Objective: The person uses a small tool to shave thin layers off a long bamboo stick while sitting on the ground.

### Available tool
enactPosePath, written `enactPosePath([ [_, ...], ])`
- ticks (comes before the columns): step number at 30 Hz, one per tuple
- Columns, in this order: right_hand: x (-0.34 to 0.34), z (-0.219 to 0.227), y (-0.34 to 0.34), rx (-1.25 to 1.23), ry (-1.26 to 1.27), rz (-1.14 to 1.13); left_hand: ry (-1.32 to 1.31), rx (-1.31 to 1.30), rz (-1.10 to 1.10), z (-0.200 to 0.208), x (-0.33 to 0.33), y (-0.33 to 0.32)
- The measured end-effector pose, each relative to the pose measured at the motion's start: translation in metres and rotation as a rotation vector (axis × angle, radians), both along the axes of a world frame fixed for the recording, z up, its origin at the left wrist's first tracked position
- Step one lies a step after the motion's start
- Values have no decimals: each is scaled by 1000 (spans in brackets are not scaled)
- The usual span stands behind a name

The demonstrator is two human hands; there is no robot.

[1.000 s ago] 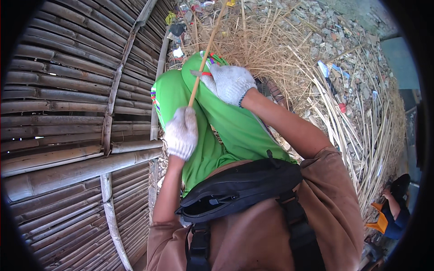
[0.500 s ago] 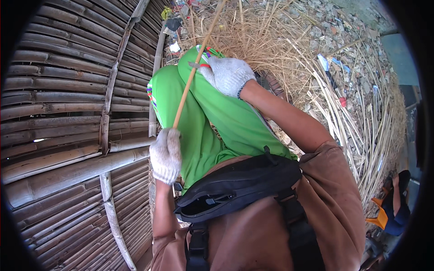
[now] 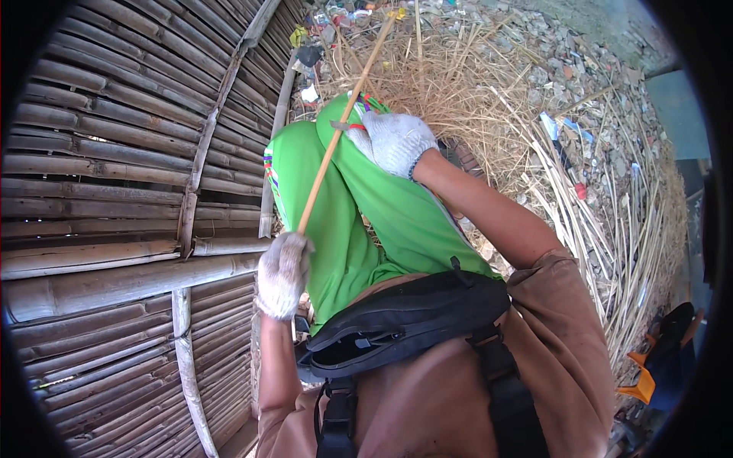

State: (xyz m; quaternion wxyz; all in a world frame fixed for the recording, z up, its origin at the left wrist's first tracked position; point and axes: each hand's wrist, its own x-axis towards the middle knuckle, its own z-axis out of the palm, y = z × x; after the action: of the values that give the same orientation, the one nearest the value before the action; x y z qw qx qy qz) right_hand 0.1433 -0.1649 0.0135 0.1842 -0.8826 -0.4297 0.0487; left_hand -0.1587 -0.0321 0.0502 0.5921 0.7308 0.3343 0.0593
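In my left hand (image 3: 284, 275), gloved in greyish-white knit, the fingers are wrapped around the near end of a long, thin bamboo strip (image 3: 323, 169). The strip slants up and away across my green-trousered knees. My right hand (image 3: 402, 143), in a matching glove, rests on the right knee. It grips a small knife (image 3: 340, 125) with a red band beside the blade. The short grey blade lies across the strip, touching it or very close. The knife's handle is mostly hidden inside the right glove.
A bamboo slat wall (image 3: 99, 191) rises close on my left. Dry shavings (image 3: 458, 84) cover the ground ahead. A pile of thin pale strips (image 3: 603, 252) lies to the right, among rubble and litter. Another person (image 3: 676, 347) is near an orange object (image 3: 641, 379) at the far right.
The whole view has shifted slightly, so everything sits a little lower and to the right. Both hands keep their holds, with the blade still across the strip.
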Motion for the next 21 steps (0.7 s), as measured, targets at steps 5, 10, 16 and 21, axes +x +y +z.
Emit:
enactPosePath([
  [5,-5,7,5,42,22,-23,-119,-47,-38,-44,139,22],
  [10,-4,10,9,28,39,-26,-329,474,-227,-97,162,53],
  [16,4,0,-1,9,94,-37,-49,58,-51,-19,87,2],
  [21,3,-4,5,48,85,-59,-144,924,-380,-12,-14,6],
])
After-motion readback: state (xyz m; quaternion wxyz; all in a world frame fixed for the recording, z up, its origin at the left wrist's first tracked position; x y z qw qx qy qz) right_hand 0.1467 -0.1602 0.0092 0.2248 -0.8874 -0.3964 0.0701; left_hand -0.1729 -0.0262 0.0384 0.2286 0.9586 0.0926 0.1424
